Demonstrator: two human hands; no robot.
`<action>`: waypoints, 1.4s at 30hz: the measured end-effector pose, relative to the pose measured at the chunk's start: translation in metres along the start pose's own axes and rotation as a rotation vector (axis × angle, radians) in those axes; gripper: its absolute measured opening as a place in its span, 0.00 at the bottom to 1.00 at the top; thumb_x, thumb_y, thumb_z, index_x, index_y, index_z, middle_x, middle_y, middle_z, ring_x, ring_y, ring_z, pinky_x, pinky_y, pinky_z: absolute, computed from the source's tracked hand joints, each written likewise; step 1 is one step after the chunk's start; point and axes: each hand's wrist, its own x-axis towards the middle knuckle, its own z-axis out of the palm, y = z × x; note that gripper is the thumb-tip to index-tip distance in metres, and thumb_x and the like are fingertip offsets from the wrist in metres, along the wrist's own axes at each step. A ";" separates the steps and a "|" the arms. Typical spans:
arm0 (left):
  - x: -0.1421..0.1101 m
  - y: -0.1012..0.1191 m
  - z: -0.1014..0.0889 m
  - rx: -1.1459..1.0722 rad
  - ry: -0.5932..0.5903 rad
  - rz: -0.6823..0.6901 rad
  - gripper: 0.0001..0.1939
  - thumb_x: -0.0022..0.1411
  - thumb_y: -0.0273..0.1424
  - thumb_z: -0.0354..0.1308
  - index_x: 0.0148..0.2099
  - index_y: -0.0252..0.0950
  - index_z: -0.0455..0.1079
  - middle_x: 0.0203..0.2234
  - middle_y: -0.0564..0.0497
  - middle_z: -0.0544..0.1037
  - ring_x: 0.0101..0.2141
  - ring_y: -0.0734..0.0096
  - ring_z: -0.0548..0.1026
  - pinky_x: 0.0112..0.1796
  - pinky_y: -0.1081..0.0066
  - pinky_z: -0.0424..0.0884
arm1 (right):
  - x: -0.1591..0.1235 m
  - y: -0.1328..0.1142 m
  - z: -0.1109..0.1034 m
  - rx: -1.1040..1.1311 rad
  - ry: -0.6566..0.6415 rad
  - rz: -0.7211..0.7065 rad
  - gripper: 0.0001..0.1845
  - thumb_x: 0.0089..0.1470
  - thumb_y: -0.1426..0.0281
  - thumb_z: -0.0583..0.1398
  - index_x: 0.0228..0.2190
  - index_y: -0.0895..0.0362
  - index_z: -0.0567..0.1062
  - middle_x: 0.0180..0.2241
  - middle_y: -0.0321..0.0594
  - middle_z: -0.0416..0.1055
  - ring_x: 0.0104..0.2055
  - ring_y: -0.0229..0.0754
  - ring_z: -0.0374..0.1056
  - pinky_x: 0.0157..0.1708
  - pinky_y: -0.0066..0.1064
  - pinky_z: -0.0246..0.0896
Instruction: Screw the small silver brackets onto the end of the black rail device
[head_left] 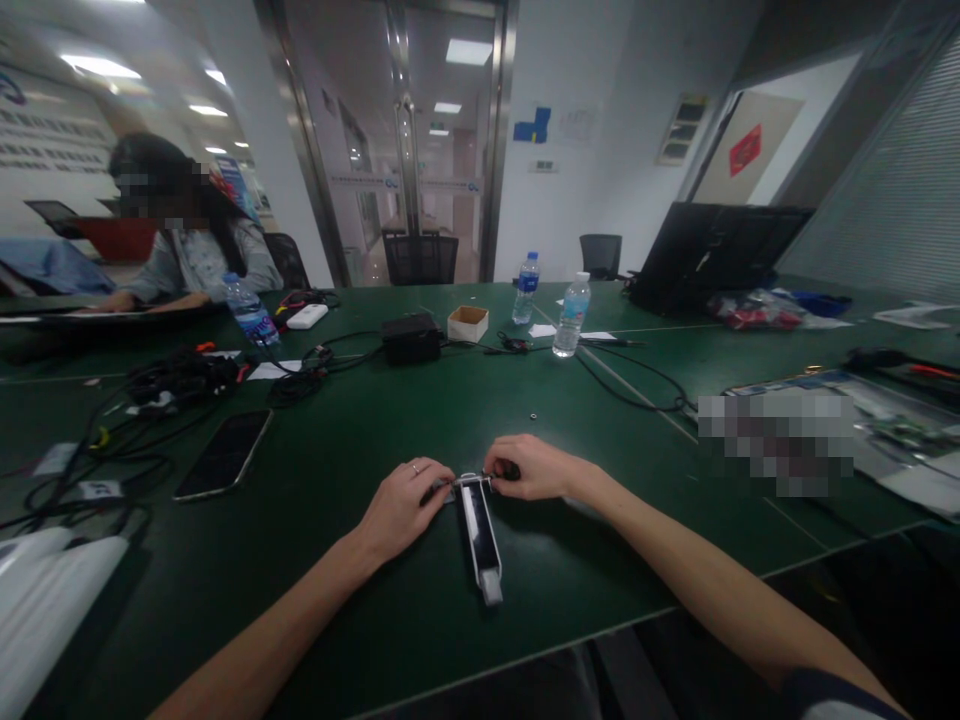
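Note:
A slim, long device (pixel 484 535) with a white frame and a glossy dark face lies on the green table between my hands. Its near end narrows to a whitish tip, and a small metallic crosspiece (pixel 474 478) runs over its far end. My left hand (pixel 401 508), a ring on one finger, pinches the far left corner by that crosspiece. Opposite it, my right hand (pixel 531 468) has its fingers closed on the far right corner. Fingertips hide exactly what each hand grips there. A tiny ring-shaped part (pixel 533 416) lies beyond my right hand.
A phone (pixel 225 455) and tangled cables (pixel 180 380) lie to the left. Further back are a black box (pixel 411 338), a small open carton (pixel 468 323) and water bottles (pixel 571 315). Opened electronics (pixel 892 420) lie right; a person (pixel 195 240) sits across at left.

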 end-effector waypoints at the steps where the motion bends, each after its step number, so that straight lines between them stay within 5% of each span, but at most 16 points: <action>1: 0.000 0.000 0.000 -0.002 0.000 0.001 0.08 0.65 0.25 0.52 0.45 0.37 0.69 0.41 0.50 0.74 0.41 0.66 0.72 0.41 0.65 0.71 | 0.000 0.000 0.000 -0.005 -0.001 0.001 0.04 0.51 0.73 0.61 0.33 0.60 0.73 0.30 0.37 0.67 0.29 0.34 0.61 0.28 0.24 0.53; 22: -0.001 -0.001 -0.001 -0.012 -0.028 -0.011 0.09 0.65 0.25 0.52 0.46 0.37 0.69 0.42 0.50 0.73 0.41 0.66 0.71 0.42 0.65 0.71 | -0.001 0.000 -0.004 -0.045 0.023 -0.016 0.07 0.57 0.73 0.57 0.35 0.60 0.75 0.35 0.41 0.69 0.32 0.36 0.65 0.31 0.26 0.57; 31: -0.002 -0.003 0.000 -0.023 -0.027 -0.005 0.09 0.65 0.26 0.52 0.47 0.37 0.69 0.42 0.50 0.73 0.41 0.67 0.71 0.41 0.66 0.71 | -0.009 0.055 -0.013 -0.341 0.274 0.340 0.12 0.58 0.71 0.56 0.43 0.60 0.73 0.41 0.49 0.69 0.45 0.46 0.64 0.44 0.35 0.59; 36: -0.001 -0.001 -0.001 -0.002 -0.038 -0.024 0.09 0.65 0.25 0.51 0.46 0.37 0.69 0.41 0.50 0.74 0.41 0.66 0.72 0.41 0.66 0.71 | -0.015 0.077 -0.019 -0.266 0.168 0.372 0.12 0.57 0.70 0.57 0.42 0.61 0.75 0.39 0.47 0.69 0.39 0.42 0.67 0.41 0.31 0.60; 42: 0.000 0.003 -0.003 -0.008 -0.041 -0.020 0.09 0.65 0.24 0.51 0.46 0.36 0.69 0.41 0.49 0.74 0.40 0.66 0.72 0.40 0.66 0.71 | -0.012 0.064 -0.018 -0.139 0.048 0.224 0.10 0.55 0.66 0.60 0.36 0.59 0.76 0.31 0.40 0.71 0.31 0.38 0.66 0.32 0.27 0.59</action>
